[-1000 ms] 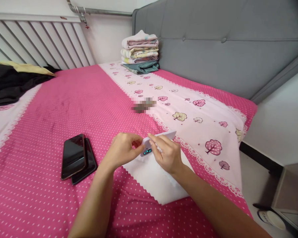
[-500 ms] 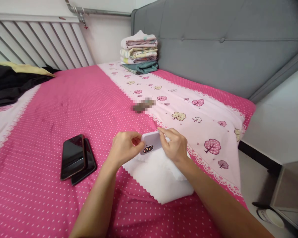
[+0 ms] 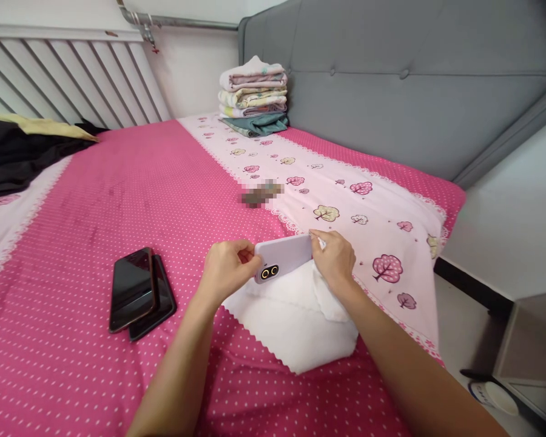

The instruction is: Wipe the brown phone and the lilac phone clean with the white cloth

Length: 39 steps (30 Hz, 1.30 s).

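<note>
A lilac phone point(image 3: 289, 252) with two ringed camera lenses stands tilted on its long edge, its back toward me. At the lens end, my left hand point(image 3: 230, 267) pinches it between thumb and fingers. My right hand point(image 3: 334, 258) is closed at the other end of the upper edge, with a bit of white cloth point(image 3: 322, 243) showing between its fingers. Most of the phone's far side is hidden. Below both hands a larger white cloth point(image 3: 282, 328) with zigzag edges lies spread on the bed, one corner folded near my right wrist.
Two dark phones, the upper one point(image 3: 133, 288) overlapping the lower one point(image 3: 164, 297), lie left on the pink dotted bedspread point(image 3: 131, 182). A blurred brownish object point(image 3: 260, 194) lies ahead. Folded cloths point(image 3: 253, 97) are stacked by the grey headboard point(image 3: 391, 73). Dark clothing point(image 3: 18, 155) lies far left.
My right hand has slid rightward along the phone's upper edge to its far end, uncovering more of the lilac back. My left hand keeps its pinch at the lens end.
</note>
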Each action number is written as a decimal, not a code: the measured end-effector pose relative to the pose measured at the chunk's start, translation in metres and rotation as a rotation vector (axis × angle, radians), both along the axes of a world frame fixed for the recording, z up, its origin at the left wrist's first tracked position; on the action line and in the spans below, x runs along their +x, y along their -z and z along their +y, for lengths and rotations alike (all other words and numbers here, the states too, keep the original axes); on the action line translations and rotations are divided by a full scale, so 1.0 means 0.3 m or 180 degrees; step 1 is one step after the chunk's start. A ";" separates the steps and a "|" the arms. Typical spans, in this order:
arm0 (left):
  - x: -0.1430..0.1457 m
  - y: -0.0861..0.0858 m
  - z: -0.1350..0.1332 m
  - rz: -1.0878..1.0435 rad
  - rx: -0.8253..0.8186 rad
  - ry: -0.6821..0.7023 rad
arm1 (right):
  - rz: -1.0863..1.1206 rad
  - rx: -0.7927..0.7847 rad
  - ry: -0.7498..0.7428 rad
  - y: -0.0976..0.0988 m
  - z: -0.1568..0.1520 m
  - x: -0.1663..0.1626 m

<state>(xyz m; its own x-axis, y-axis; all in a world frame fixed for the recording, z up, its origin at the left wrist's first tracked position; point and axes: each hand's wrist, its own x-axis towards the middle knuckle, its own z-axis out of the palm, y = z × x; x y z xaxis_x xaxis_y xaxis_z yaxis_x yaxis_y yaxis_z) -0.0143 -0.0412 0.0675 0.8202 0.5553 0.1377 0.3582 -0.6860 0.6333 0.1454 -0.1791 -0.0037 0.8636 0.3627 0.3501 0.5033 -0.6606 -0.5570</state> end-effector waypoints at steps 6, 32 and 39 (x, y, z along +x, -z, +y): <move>0.000 0.002 0.000 0.0066 0.0009 -0.0108 | 0.0303 0.0065 0.0249 0.008 0.005 0.011; 0.005 -0.007 -0.012 0.0020 -0.0013 -0.0021 | -0.0243 0.1370 -0.1288 -0.017 0.049 -0.134; 0.006 -0.012 -0.018 0.0032 -0.0087 -0.0004 | 0.0388 0.0985 -0.0206 0.042 0.035 0.003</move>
